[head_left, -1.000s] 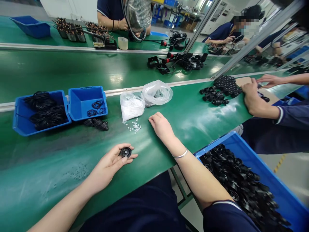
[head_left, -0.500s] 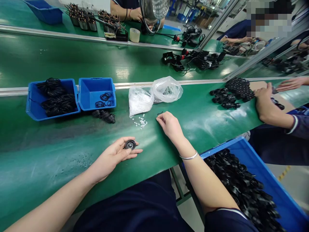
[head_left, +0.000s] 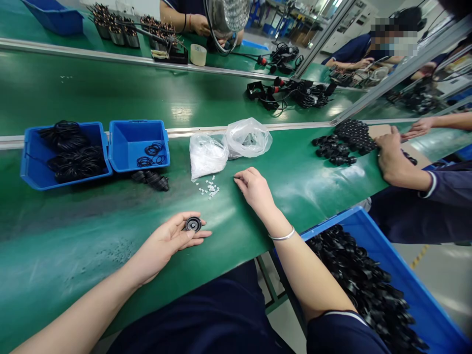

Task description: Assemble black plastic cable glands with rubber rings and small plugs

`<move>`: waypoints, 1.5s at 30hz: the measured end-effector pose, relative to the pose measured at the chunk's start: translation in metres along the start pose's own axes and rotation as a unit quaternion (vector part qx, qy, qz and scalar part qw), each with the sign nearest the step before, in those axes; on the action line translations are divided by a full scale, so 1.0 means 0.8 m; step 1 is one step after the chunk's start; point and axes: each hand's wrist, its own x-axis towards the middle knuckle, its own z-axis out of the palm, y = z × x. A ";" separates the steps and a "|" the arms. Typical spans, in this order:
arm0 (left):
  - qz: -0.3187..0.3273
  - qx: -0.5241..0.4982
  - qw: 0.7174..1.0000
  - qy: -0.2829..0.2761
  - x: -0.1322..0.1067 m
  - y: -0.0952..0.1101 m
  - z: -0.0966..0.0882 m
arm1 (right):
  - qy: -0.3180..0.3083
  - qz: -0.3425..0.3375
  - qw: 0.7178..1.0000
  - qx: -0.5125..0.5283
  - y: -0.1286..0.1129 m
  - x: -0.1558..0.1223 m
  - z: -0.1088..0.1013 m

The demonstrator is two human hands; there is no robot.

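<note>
**Checker:** From your head camera, what's in your left grip (head_left: 164,243)?

**Spotter:** You're holding a black rubber disc (head_left: 193,224), palm up, with the fingers curled under it and your thumb against its rim. It sits just above the near half of the green tabletop (head_left: 73,236), toward the front edge.

**Checker:** And your right grip (head_left: 254,189)?

**Spotter:** It's resting on the tabletop with loose, slightly curled fingers, and you're holding nothing in it. There's a metal bangle (head_left: 282,234) on that wrist.

**Checker:** What's nearest that hand?

**Spotter:** You have small white pieces (head_left: 208,189) lying just to its left, below two plastic bags (head_left: 206,156) (head_left: 248,137). Past the tabletop's front edge, by your right arm, is a blue bin (head_left: 383,260) heaped with black rubber parts (head_left: 354,280).

**Checker:** What's along the far edge?

**Spotter:** To your left are two blue trays (head_left: 27,167) (head_left: 121,147) holding black rings (head_left: 151,155), with a short row of black parts (head_left: 151,180) lying just in front of them. To your right is a pile of black parts (head_left: 350,140).

**Checker:** Anyone beside you?

**Spotter:** Yes, a co-worker in a navy sleeve is at your right. Their near hand (head_left: 394,160) is pressed on the tabletop just beside that pile, and their other hand (head_left: 420,128) is reaching in beyond it.
</note>
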 end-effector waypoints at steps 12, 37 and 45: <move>-0.023 0.014 1.000 0.014 0.001 0.007 0.005 | -0.022 0.014 1.000 0.006 -0.006 -0.003 0.000; -0.046 0.062 0.996 0.051 0.006 0.006 0.016 | -0.043 -0.193 0.968 -0.156 -0.021 0.006 0.008; -0.030 0.074 0.997 0.022 0.006 0.003 0.012 | -0.005 -0.134 0.980 -0.148 -0.010 -0.031 -0.011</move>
